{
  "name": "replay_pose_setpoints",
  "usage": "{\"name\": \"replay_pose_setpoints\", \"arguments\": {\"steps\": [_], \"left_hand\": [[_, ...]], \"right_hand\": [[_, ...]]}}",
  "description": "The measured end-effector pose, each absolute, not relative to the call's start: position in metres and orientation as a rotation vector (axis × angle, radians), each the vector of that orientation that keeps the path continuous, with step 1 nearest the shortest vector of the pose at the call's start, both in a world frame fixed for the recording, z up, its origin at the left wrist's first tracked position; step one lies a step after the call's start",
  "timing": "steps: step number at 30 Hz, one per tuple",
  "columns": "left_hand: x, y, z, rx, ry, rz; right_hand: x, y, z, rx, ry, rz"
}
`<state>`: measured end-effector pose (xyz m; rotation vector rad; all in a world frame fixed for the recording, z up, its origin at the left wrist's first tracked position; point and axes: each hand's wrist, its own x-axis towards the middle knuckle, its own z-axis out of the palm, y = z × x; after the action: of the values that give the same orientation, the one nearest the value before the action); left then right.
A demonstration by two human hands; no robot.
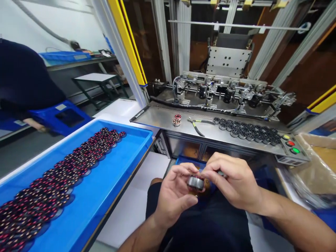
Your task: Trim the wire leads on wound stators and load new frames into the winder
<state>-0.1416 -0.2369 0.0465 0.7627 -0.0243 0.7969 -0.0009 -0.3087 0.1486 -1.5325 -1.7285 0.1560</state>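
Low over the lap, my left hand [174, 190] holds a motor stator [195, 182], a short ring with a bare grey metal side, between curled fingers and thumb. My right hand [231, 178] is closed in a pinch at the stator's upper right edge. Something small and dark shows between its fingers, too hidden to name. Beyond the hands, on the metal bench [157, 117], lie two wound stators [176, 121] with red and copper coils. Beside them rest cutting pliers [196, 126] with green and black handles. Several black stators [246, 130] stand in rows further right.
A blue tray [112, 175] at left carries many wound stators [65, 175]. Behind the bench stands a winding machine [223, 92]. A button box [292, 147] and a plastic-lined carton [319, 157] are at right. Another person [26, 77] is at far left.
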Motion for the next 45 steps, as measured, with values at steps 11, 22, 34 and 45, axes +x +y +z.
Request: {"name": "replay_pose_setpoints", "arguments": {"steps": [11, 22, 34, 45], "left_hand": [[-0.136, -0.236, 0.040, 0.883, 0.132, 0.751], [-0.124, -0.221, 0.032, 0.925, 0.053, 0.802], [-0.132, -0.214, 0.038, 1.235, -0.022, 0.823], [-0.143, -0.227, 0.055, 1.425, 0.284, 0.609]], "right_hand": [[-0.003, -0.315, 0.137, -1.544, -1.505, 0.097], [-0.034, -0.326, 0.085, -1.313, -0.504, 1.100], [-0.028, -0.330, 0.079, -0.898, -0.492, 1.372], [-0.006, -0.353, 0.065, -1.445, -1.418, 0.081]]}}
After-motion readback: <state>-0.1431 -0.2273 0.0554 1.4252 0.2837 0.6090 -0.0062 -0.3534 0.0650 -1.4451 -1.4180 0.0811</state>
